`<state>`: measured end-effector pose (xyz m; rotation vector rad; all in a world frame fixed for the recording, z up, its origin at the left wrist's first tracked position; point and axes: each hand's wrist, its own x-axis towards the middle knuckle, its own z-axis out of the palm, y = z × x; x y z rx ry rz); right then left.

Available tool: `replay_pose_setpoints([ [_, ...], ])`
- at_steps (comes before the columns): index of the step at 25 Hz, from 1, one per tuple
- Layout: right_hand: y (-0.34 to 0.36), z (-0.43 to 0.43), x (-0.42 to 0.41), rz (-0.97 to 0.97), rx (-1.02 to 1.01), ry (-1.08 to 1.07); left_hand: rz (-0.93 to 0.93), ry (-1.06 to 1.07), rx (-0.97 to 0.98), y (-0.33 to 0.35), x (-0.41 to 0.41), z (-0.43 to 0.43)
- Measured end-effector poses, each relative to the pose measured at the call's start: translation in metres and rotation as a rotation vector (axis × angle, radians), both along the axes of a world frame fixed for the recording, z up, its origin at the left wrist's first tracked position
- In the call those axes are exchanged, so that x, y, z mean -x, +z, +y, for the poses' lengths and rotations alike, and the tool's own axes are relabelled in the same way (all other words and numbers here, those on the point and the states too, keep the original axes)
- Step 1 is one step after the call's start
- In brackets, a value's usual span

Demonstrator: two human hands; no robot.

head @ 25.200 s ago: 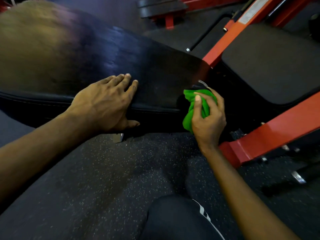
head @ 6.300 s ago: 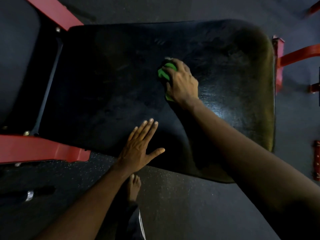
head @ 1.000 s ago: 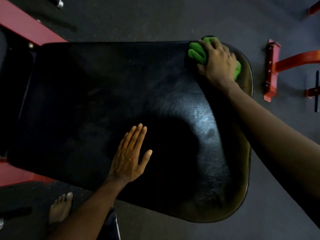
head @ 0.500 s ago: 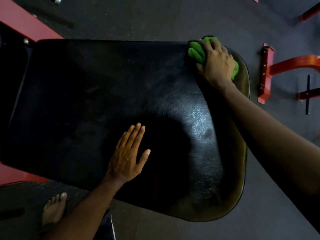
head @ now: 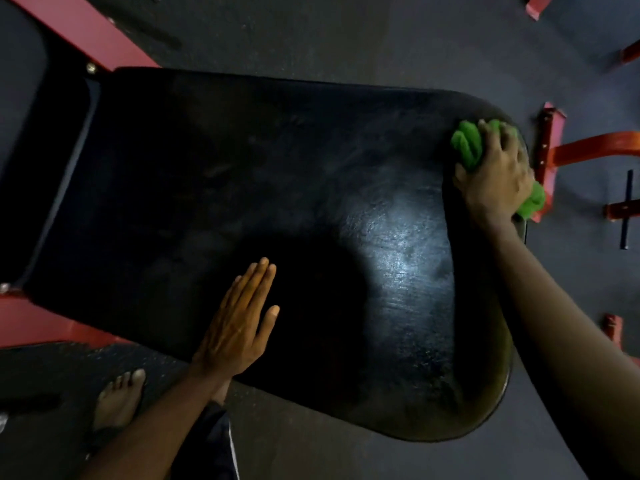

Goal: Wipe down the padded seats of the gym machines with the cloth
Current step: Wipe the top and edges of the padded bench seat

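Dark speckled floor (head: 346,29) lies all round. A red beam (head: 79,32) slants across the upper left, a bolt (head: 91,67) at its lower end. A second beam (head: 41,323) lies at lower left. My bare foot (head: 119,400) stands near it, beside my dark shorts (head: 207,445) with a white stripe. At right sit an orange bracket (head: 588,148) and a black rod (head: 626,209).

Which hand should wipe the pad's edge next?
Right. The right hand grips the green cloth on the black pad, at its right edge; the left hand lies flat mid-pad, empty.
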<state>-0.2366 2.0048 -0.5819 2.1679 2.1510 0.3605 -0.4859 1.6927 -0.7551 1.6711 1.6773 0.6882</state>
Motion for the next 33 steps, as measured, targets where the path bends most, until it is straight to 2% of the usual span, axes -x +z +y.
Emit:
replay_pose_setpoints([
  [4,-0.011,0.013,0.025,-0.037,0.030,-0.006,0.064,-0.020,-0.001,-0.008,0.004,-0.007],
  [9,-0.055,-0.061,0.075,-0.077,0.261,0.435,0.054,-0.022,-0.003,-0.009,0.007,-0.006],
  [11,-0.066,-0.056,0.091,-0.092,0.302,0.572,0.055,-0.019,-0.004,-0.010,0.007,-0.006],
  [13,-0.070,-0.028,0.109,-0.079,0.297,0.562,0.049,-0.020,-0.011,-0.008,0.007,-0.007],
  [17,-0.102,0.010,0.171,-0.044,0.279,0.392,0.037,-0.036,-0.007,-0.008,0.009,-0.007],
  [20,-0.122,-0.017,0.206,-0.071,0.392,0.553,0.036,-0.034,-0.008,-0.008,0.010,-0.006],
  [23,-0.126,-0.022,0.203,-0.109,0.452,0.731,0.031,-0.039,-0.005,-0.008,0.011,-0.006],
  [29,-0.129,0.008,0.229,-0.021,0.318,0.444,0.046,-0.042,0.001,-0.009,0.011,-0.007],
  [31,-0.130,-0.017,0.234,0.012,0.347,0.438,0.049,-0.049,0.004,-0.009,0.011,-0.006],
  [33,-0.134,-0.049,0.235,0.007,0.434,0.528,0.046,-0.055,0.004,-0.010,0.012,-0.006],
])
